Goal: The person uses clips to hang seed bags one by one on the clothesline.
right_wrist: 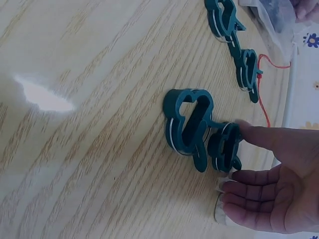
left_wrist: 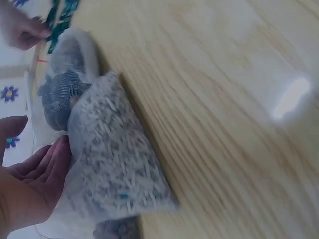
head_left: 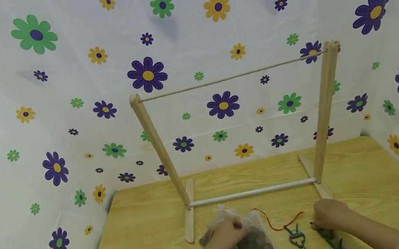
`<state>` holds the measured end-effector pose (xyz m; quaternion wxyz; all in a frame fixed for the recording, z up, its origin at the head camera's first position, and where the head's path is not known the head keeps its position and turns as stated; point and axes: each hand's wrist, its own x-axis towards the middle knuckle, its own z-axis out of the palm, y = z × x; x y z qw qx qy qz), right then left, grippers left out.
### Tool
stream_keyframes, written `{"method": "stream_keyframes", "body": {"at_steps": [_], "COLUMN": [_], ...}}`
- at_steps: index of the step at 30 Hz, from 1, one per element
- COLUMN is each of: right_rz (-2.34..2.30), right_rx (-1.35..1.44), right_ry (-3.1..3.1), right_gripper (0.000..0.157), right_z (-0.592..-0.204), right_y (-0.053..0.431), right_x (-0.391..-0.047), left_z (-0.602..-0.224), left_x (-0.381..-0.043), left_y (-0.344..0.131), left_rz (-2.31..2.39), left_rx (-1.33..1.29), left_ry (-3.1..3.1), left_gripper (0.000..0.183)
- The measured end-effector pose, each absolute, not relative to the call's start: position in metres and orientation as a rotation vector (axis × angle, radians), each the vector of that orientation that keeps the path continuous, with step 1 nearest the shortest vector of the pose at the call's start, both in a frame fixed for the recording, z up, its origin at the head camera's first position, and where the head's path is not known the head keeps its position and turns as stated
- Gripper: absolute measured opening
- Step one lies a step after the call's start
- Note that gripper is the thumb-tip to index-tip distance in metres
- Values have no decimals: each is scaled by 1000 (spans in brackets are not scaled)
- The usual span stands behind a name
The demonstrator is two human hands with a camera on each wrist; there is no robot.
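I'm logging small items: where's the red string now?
In the head view, the red string lies right of centre, below the white bar, beside a bag and a green clip.

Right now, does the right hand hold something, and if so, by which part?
It cannot be told: the right hand has a green clip between thumb and fingers, perhaps ungripped.
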<state>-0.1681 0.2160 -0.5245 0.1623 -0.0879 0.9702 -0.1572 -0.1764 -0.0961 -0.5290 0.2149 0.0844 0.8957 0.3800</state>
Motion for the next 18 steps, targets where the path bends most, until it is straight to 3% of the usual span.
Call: {"method": "stream_keyframes", "body": {"at_steps": [5, 18], "right_rz": [-531, -538], "right_rx": [-241, -472], "right_ry": [2718, 2772], "right_gripper": [40, 31], "right_z": [-528, -536], "right_y": [215, 207], "right_x": [-171, -170], "left_z": [-533, -539], "left_x": [-181, -180], "left_y": [-89, -81], "left_rz": [1293, 1354], "left_rx": [201, 244], "left_ry": [2385, 2409], "left_gripper": [26, 18]}}
